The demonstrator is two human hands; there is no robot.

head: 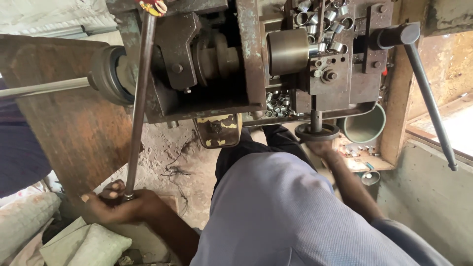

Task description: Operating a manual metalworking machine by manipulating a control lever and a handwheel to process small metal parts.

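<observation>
One worn steel machine frame (256,59) is filling the upper view, its brass-coloured cylinder (288,50) sitting at centre. One rusted plate (74,123) is standing at left, closing off that side. One long lever rod (140,98) is running down from the frame's top edge to the left hand (118,204), whose fingers are clenching around its lower end. One dark-knobbed handle (428,93) is slanting down at right, over open room beside the wall. One green bucket (367,125) is resting under the frame's right edge. One small handwheel (316,132) is hanging below the frame; the right hand (322,148) is touching it from beneath, grip not discernible. Many short metal sleeves (278,103), too heaped for counting, are lying in two clusters.
</observation>
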